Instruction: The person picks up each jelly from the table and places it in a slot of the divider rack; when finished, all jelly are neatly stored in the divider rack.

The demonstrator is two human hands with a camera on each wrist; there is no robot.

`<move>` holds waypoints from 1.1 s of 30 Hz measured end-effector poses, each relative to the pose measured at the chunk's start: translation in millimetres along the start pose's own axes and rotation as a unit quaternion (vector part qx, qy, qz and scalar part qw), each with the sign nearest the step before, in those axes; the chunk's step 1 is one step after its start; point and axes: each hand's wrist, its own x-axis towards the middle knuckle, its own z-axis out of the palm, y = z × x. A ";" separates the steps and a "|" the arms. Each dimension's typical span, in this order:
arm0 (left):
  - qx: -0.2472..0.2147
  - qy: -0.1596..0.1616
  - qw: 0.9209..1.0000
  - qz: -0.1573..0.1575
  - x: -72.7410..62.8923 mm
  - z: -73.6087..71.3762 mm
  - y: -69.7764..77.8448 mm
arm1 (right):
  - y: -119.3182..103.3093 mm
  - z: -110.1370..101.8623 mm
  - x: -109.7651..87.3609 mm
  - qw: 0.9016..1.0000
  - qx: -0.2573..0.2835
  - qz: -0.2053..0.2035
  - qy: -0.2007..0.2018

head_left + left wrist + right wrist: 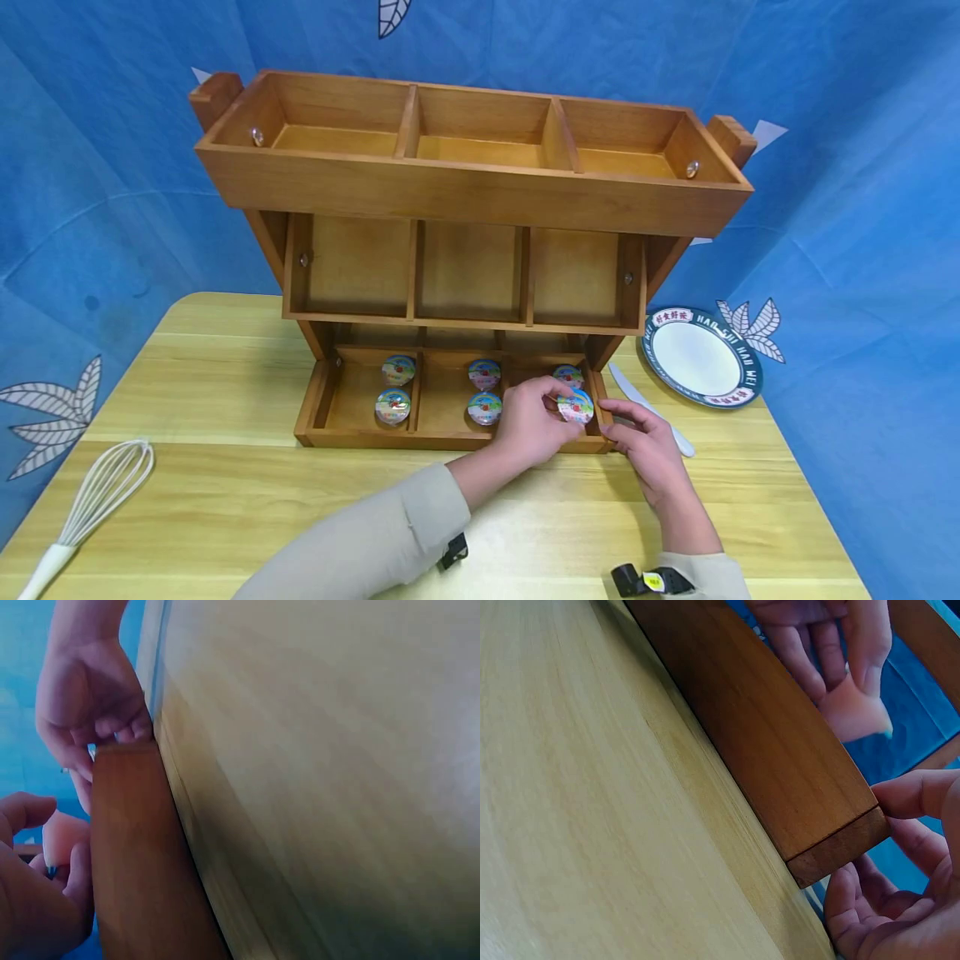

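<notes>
My left hand [534, 421] pinches a small jelly cup [576, 407] with a printed foil lid, over the right compartment of the bottom tray. Its pinkish, translucent body [859, 712] shows in the right wrist view. Behind it, partly covered, is another jelly cup [567, 376]. My right hand [651, 446] grips the right end of the wooden rack's bottom tray [450, 441], its fingertips at the corner. Two jelly cups sit in the left compartment, the nearer one [393, 406] in front. The middle compartment also contains two, including a front cup [485, 408].
Above the bottom tray, the three-tier rack has a middle tray [465, 275] and a top tray [480, 187], each divided into three. A white knife [637, 392] and a green-rimmed plate [701, 358] lie at right. A whisk [105, 487] lies at left on the table [225, 500].
</notes>
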 end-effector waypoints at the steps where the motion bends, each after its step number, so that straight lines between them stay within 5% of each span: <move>1: 0.003 -0.004 1.000 -0.005 2.7 0.7 -1.5 | -0.1 0.1 -0.1 1.000 -0.001 0.001 0.001; 13: 0.091 -0.058 0.991 -0.084 22.8 7.6 -10.3 | -1.5 1.3 -0.4 1.000 -0.009 0.001 0.002; 33: 0.091 -0.085 0.979 -0.161 32.1 12.8 -8.8 | -0.6 0.6 0.0 1.000 -0.001 -0.005 0.000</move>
